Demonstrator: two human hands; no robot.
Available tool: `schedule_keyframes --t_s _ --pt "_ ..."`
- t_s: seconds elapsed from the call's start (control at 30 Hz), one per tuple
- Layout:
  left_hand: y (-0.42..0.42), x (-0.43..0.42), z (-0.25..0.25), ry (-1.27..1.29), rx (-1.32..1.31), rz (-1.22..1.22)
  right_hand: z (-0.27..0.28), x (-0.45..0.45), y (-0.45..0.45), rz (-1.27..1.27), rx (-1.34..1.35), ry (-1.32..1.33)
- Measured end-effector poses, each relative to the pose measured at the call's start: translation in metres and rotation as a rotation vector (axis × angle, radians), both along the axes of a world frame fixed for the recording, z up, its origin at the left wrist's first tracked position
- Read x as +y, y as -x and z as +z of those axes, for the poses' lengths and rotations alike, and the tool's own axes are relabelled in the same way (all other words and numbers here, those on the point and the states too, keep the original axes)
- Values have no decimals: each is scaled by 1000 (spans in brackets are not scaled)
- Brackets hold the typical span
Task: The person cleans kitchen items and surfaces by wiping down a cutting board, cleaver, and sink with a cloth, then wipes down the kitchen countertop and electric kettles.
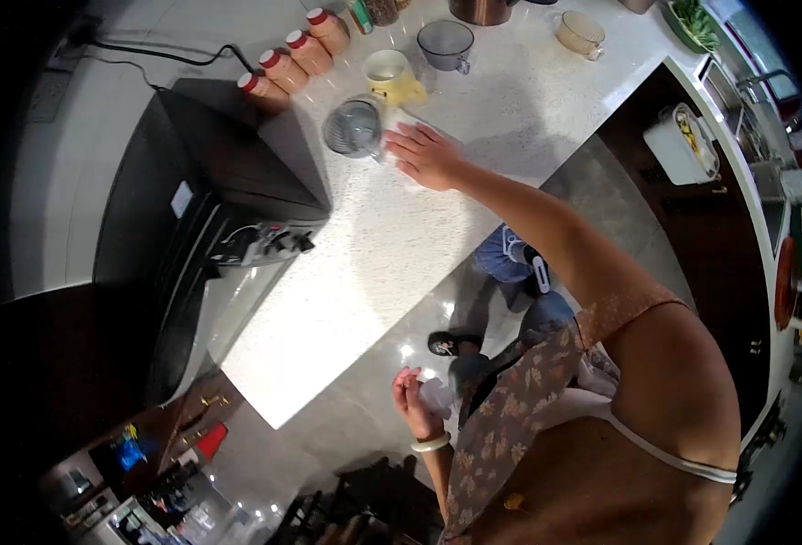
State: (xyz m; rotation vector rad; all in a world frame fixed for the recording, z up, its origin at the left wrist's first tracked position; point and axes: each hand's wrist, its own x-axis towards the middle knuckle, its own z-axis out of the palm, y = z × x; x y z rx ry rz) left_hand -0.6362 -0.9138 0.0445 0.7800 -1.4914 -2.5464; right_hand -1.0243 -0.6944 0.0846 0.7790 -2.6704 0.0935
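My right hand (pixel 426 156) lies on the white counter (pixel 401 245), fingers stretched forward and pressing a white cloth (pixel 407 119) that shows beyond and beneath them. Close to its fingertips is a clear ribbed glass cup (pixel 353 128). A yellow mug (pixel 390 78) stands just behind the cloth, and a grey glass cup (pixel 445 45) is farther back. My left hand (pixel 413 404), with a pale bangle on the wrist, hangs low off the counter's edge. Its fingers are curled beside something whitish and see-through that I cannot make out.
Red-capped jars (pixel 285 71) line the wall. A black appliance (pixel 228 173) stands on the counter's left. An amber glass cup (pixel 581 34) sits at the back right. A white bin (pixel 681 145) hangs on the dark cabinet near the sink (pixel 726 98).
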Motion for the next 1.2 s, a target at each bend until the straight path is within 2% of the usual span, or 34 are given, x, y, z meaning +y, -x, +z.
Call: schedule_keyframes --t_s 0.13,0.2,0.33,0.4,0.43,0.47,0.5,0.53,0.6,0.67,0.73,0.8,0.83,0.97,1.07,1.2 --pt "5 100 27 -35 3 152 4 13 11 21 -85 -65" --pt "9 132 31 30 -32 108 6 29 10 78 -53 -71" --pt "15 183 59 -6 -14 151 10 111 12 86 -20 -43" --pt "5 196 68 14 -21 159 15 169 20 15 58 -46" --pt "0 199 70 38 -35 165 27 196 21 -66 -41 57" --pt "-9 200 72 65 -46 169 39 222 22 -166 -72 15" --pt "-16 201 71 74 -45 186 21 250 37 -253 -114 113" --pt "-24 201 70 83 -47 196 24 269 34 -363 -85 84" --pt "-42 194 72 105 -72 205 13 280 18 -493 -59 155" --pt "-45 197 69 103 -92 219 10 257 -20 -553 -152 120" --pt "-46 199 67 38 -73 173 59 217 -90 -411 -304 -160" --pt "-42 204 56 22 -26 131 12 222 -121 -114 -70 41" --pt "-35 208 57 -8 -37 150 11 225 -123 -95 -64 19" --pt "-3 221 76 126 90 22 13 239 -97 -95 -35 -9" --pt "37 242 91 32 90 50 15 248 -50 -144 -25 14" --pt "109 264 113 37 113 3 14 252 37 -164 -26 -3"
